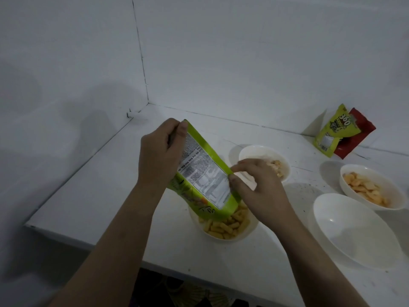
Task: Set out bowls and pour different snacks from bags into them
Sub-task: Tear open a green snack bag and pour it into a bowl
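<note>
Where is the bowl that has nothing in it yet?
In the head view, the empty bowl sits on the white table's near right side, just in front of the right-hand snack bowl and right of the bowl being filled.

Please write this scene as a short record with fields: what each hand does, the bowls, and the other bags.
left hand: left hand grips the top of the green bag
right hand: right hand pinches its side edge
pouring into: near bowl, holding stick snacks
filled bowls: far bowl, right bowl
empty bowl
other bags: yellow-green bag, red bag, by the wall
</note>
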The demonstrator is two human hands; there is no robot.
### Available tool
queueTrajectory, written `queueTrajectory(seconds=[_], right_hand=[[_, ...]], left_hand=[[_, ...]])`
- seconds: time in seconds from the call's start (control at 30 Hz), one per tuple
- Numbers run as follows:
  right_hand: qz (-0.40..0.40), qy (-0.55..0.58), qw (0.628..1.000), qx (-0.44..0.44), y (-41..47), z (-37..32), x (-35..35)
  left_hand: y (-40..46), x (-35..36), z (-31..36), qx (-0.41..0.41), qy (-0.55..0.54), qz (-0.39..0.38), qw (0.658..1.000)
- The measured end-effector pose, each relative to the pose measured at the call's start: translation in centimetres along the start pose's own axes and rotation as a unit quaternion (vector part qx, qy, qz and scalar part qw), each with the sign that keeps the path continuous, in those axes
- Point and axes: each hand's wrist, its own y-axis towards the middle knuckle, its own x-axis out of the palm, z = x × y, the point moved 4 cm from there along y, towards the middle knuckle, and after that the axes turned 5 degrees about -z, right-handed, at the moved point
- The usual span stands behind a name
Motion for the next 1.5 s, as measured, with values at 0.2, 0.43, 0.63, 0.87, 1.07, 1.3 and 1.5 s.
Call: queueTrajectory(seconds=[0.2, 0.43, 0.63, 0.87, 1.07, 1.3, 1.5], right_hand=[[-0.007, 0.039, 0.999, 0.008, 0.7, -1.6, 1.2], [0.044, 0.145, 0.984, 0.093, -0.9, 1.2, 0.7], [0.053, 0.220, 0.965, 0.130, -1.2, 1.5, 1.2], [0.039, 0.335, 0.937, 0.096, -1.0, -0.9, -0.1], [0.051, 0.378, 0.919, 0.103, -0.9, -0.2, -1.1], [0.112, 0.367, 0.919, 0.094, -1.2, 0.0, -1.9], [0.103, 0.345, 0.929, 0.081, -0.6, -0.8, -2.5]], left_hand=[[-0.5, 0.6, 0.7, 0.019, 0.037, -0.004, 0.999], [-1.3, 1.4, -1.4, 0.033, 0.072, -0.070, 0.994], [-2.0, 3.5, -2.0, -0.228, -0.326, -0.137, 0.907], [-1.9, 4.7, -2.1, -0.205, -0.377, -0.100, 0.898], [-1.9, 5.1, -2.1, -0.191, -0.405, -0.099, 0.889], [-1.6, 5.2, -1.3, -0.176, -0.431, -0.112, 0.878], [-1.1, 4.6, -0.8, -0.177, -0.434, -0.097, 0.878]])
